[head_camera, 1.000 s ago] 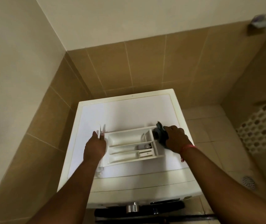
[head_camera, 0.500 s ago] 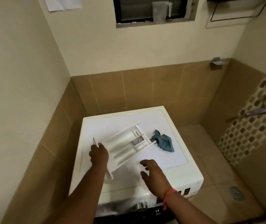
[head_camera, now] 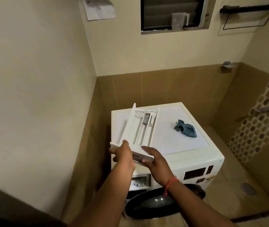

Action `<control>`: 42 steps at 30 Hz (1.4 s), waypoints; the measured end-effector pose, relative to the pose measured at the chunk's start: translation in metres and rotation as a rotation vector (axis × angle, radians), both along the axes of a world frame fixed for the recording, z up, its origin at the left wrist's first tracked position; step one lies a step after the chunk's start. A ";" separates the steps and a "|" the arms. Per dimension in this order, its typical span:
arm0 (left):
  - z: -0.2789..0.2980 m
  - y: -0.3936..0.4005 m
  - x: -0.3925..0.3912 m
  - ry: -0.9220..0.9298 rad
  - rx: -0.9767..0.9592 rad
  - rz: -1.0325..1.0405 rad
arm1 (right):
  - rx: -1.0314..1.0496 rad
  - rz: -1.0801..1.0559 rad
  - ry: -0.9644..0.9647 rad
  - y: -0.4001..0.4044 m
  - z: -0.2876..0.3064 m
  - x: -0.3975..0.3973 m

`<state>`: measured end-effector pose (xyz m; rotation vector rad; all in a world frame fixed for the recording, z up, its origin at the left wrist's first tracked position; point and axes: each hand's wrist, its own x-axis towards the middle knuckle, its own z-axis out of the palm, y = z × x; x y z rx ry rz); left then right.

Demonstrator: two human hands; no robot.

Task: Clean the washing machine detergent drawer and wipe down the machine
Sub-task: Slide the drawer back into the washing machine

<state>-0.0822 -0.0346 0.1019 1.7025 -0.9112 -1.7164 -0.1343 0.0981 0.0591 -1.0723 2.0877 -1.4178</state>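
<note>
The white detergent drawer [head_camera: 142,128] is lifted off the washing machine [head_camera: 176,145] and points away from me, its compartments facing up. My left hand [head_camera: 124,155] grips the drawer's front panel at its left end. My right hand [head_camera: 156,161] holds the same panel from the right and below. A crumpled blue cloth [head_camera: 186,130] lies loose on the machine's top, to the right of the drawer. Below my hands the empty drawer slot [head_camera: 139,181] gapes in the machine's front, above the round dark door [head_camera: 155,203].
The machine stands in a corner with tiled walls at left and behind. A window [head_camera: 171,13] with a clear jug on its sill is above. Taps [head_camera: 266,109] stick out of the mosaic wall at right. A floor drain [head_camera: 248,189] is at lower right.
My right hand let go of the cloth, left it on the machine top and took the drawer's front. The drawer was lifted and turned lengthwise away from me. My view pulled back.
</note>
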 end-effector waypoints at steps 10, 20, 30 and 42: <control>-0.001 0.040 0.086 0.139 -0.132 -0.152 | 0.023 0.115 -0.336 0.041 0.051 0.004; -0.003 0.134 0.126 0.150 -0.150 -0.103 | 0.070 0.022 -0.452 0.098 0.031 0.038; -0.049 0.188 0.182 0.060 -0.061 -0.179 | 0.175 -0.050 -0.719 0.153 -0.003 0.091; -0.086 0.165 0.238 -0.062 0.060 -0.328 | 0.300 -0.135 -0.877 0.148 -0.046 0.151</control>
